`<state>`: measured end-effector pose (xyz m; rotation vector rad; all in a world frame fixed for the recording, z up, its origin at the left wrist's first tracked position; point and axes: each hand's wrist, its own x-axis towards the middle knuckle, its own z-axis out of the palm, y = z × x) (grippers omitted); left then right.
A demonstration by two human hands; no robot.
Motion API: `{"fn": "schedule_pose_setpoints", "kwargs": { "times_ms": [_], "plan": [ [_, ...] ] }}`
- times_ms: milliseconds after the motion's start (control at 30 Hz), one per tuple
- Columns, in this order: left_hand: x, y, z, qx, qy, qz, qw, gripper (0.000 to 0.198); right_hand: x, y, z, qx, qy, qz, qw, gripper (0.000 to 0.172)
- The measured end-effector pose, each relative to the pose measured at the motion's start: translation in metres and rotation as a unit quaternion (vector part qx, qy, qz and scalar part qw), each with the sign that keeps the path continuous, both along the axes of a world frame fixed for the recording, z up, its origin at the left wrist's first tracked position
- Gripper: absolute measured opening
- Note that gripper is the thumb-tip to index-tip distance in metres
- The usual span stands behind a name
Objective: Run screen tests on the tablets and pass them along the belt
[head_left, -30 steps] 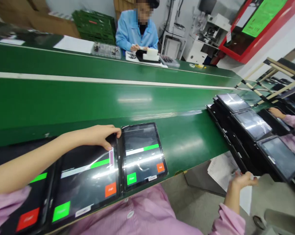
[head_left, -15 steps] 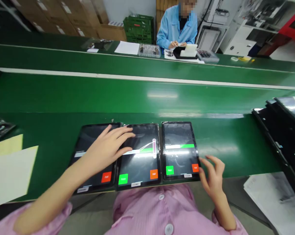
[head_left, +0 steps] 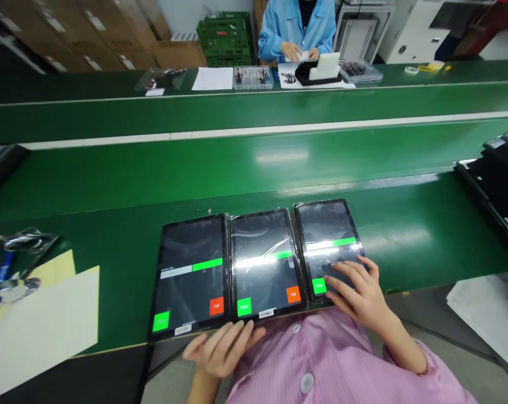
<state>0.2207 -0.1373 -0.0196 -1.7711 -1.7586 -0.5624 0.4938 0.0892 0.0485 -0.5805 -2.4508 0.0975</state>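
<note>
Hands, what's changed?

I see the right hand (head_left: 352,293) now spread on the right tablet (head_left: 327,233), gripping nothing; the left hand (head_left: 222,349) has dropped open below the desk (head_left: 405,247) edge.

Tablets?

Three, side by side on the desk.

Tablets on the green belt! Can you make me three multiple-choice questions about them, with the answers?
1. Where is the right hand?
A on the right tablet
B on the paper
C in a pocket

2. How many tablets lie in the row in front of the person?
A two
B three
C five

3. What do the screens look like?
A lit up, with green bars
B switched off
C cracked apart

Answers:
1 A, its fingers lie over that tablet's lower part.
2 B, they sit side by side.
3 A, each one shows a green bar and buttons.
</note>
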Motion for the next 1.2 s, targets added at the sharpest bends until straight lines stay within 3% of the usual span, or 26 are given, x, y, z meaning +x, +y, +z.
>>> {"fn": "schedule_pose_setpoints", "kwargs": {
  "times_ms": [100, 200, 333, 467, 567, 633, 700, 767, 900, 967, 1067, 1133, 1200],
  "plan": [
    [0.003, -0.011, -0.016, -0.024, -0.038, 0.08, 0.996, 0.042, -0.001, -0.012, -0.005, 0.014, 0.011, 0.016, 1.0, 0.017],
    [0.003, -0.011, -0.019, -0.014, -0.049, 0.082, 0.995, 0.04, -0.001, -0.016, -0.007, -0.004, -0.018, 0.015, 1.0, 0.024],
    [0.008, 0.0, -0.012, -0.003, -0.069, 0.069, 0.995, 0.031, 0.008, -0.005, -0.003, 0.017, -0.006, -0.004, 1.0, 0.02],
    [0.005, 0.008, 0.004, -0.04, -0.114, 0.008, 0.993, 0.024, 0.026, 0.013, 0.002, 0.032, 0.038, -0.077, 0.996, 0.022],
    [-0.016, -0.002, 0.019, -0.032, -0.073, -0.021, 0.997, 0.024, 0.037, 0.027, 0.002, 0.055, 0.03, -0.13, 0.99, 0.022],
    [-0.037, -0.016, 0.026, 0.012, -0.045, 0.037, 0.998, 0.036, 0.04, 0.038, 0.001, 0.063, 0.022, -0.152, 0.986, 0.024],
    [-0.057, -0.031, 0.031, 0.066, -0.058, 0.137, 0.987, 0.042, 0.04, 0.048, -0.001, 0.059, 0.02, -0.169, 0.984, 0.027],
    [-0.072, -0.044, 0.033, 0.091, -0.074, 0.187, 0.975, 0.046, 0.038, 0.057, -0.003, 0.062, 0.025, -0.182, 0.981, 0.029],
    [-0.087, -0.058, 0.037, -0.018, -0.065, 0.161, 0.985, 0.045, 0.036, 0.074, -0.005, 0.072, 0.037, -0.185, 0.979, 0.03],
    [-0.09, -0.058, 0.042, -0.018, -0.065, 0.155, 0.986, 0.047, 0.037, 0.085, -0.006, 0.041, 0.039, -0.187, 0.981, 0.033],
    [-0.095, -0.045, 0.055, 0.091, -0.092, 0.171, 0.977, 0.047, 0.034, 0.109, -0.013, -0.089, 0.051, -0.189, 0.977, 0.045],
    [-0.101, -0.023, 0.068, 0.097, -0.123, 0.186, 0.97, 0.042, 0.024, 0.127, -0.023, -0.227, 0.086, -0.196, 0.95, 0.052],
    [-0.109, 0.006, 0.083, 0.021, -0.159, 0.196, 0.967, 0.038, 0.007, 0.142, -0.033, -0.367, 0.146, -0.213, 0.893, 0.058]
  ]
}}
